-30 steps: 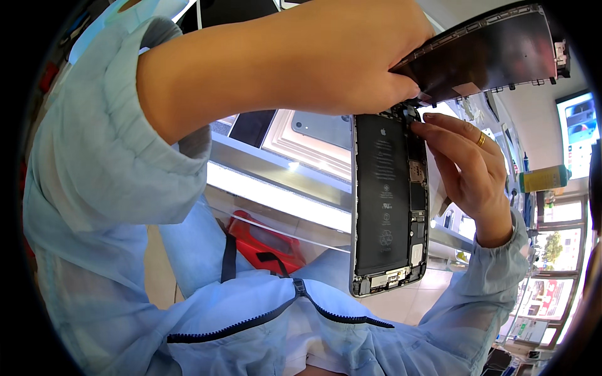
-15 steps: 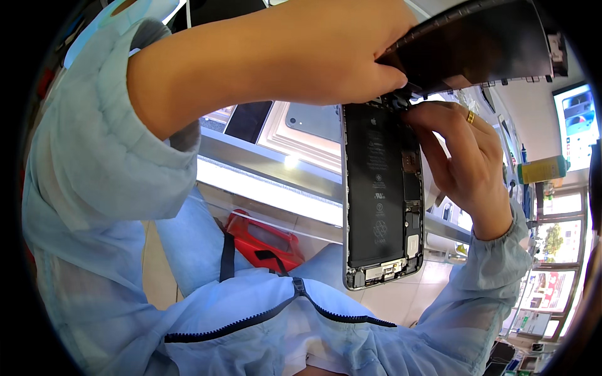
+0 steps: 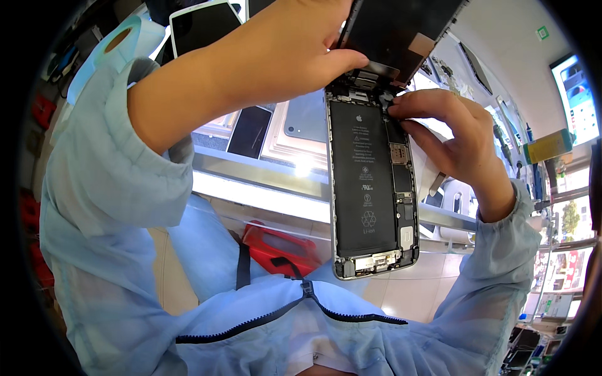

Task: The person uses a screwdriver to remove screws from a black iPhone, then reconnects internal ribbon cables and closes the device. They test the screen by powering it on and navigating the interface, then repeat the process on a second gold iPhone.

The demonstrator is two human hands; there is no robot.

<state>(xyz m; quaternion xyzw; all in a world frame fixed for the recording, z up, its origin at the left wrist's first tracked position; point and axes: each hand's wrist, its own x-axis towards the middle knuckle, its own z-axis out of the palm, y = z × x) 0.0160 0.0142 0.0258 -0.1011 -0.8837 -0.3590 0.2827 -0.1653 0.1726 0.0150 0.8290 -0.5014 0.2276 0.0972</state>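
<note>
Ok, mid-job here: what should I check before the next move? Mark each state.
1. Left hand gripping the screen: ok.
2. Screen tilted up from the phone, insides exposed: ok.
3. Battery lying within the phone's frame: ok.
4. Right hand at the phone's upper right edge: ok.
5. Anything small pinched by the right hand: cannot tell.
6. Phone's lower end backed by the counter: not ok, it shows against the floor.

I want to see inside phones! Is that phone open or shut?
Open: the left hand holds the dark screen panel angled away from the phone body, so the black battery shows.
</note>
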